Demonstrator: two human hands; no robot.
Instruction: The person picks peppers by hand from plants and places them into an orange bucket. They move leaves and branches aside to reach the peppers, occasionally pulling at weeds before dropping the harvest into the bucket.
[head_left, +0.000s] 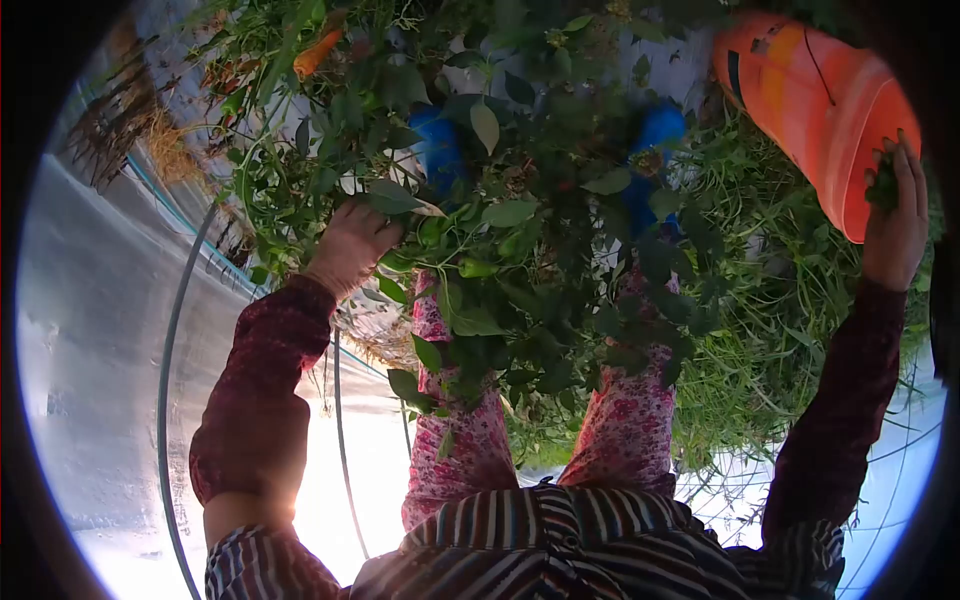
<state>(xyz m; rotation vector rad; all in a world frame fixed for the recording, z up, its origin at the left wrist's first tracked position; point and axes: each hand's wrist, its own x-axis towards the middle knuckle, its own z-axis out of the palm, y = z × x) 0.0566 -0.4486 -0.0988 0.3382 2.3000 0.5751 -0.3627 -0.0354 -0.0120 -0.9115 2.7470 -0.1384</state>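
Note:
My right hand [897, 220] is at the mouth of an orange bucket [835, 130], which lies tilted at the upper right. Its fingers are curled round green peppers [882, 188], partly covered by the fingers. Over on the left, my left hand [355, 245] reaches into a leafy pepper plant [510, 215] with its fingers bent in among the leaves. Whatever they grip is hidden. Close to those fingertips hangs a green pepper [397, 262], and another green pepper [478, 268] hangs slightly to the right. An orange pepper [318, 54] shows higher up on the plant.
Blue footwear [437, 150] shows through the foliage in front of me. Tall grass [760, 360] grows on the right below the bucket. At the left are a pale plastic sheet [110, 330], a dark curved hose [170, 370] and dry straw [175, 150].

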